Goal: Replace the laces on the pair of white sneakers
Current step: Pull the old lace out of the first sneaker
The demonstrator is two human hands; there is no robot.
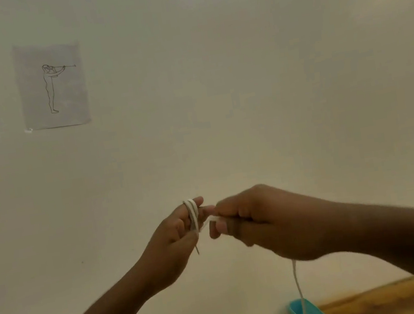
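Up in front of the wall, the left hand is holding a white lace looped round its fingers. Its grip is closed on the lace, and so is the right hand. No sneakers are showing, so the lacing looks mostly undone.

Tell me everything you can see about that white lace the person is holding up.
The white lace looks like flat woven cord. Several turns are wound around the fingers of the left hand, and a short end pokes out below them. A stretch runs across to the right hand, which pinches it. The rest hangs from under that hand, dangling in front of a blue tray. It is held up before the wall.
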